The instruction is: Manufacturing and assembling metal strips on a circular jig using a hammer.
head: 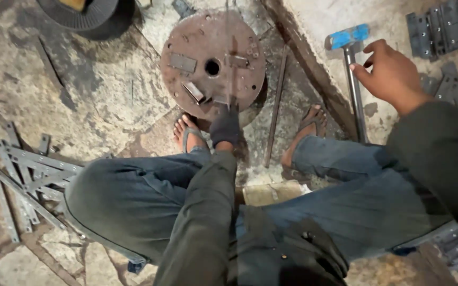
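squatting over the floor, the gloved left hand (225, 126) grips a thin metal rod (228, 58) upright on the near edge of a rusty round plate (213, 61); the bare right hand (390, 74), fingers loosely curled and empty, hovers beside the blue-headed hammer (352, 63), not yet lifted.

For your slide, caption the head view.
Left hand steadies a rod on a round plate; right hand reaches the hammer.

A thin, flat metal strip (228, 58) stands upright on a rusty round steel plate (213, 61) on the floor, just beside its centre hole. A hammer (352, 69) with a blue-painted head and grey metal handle lies nearby.
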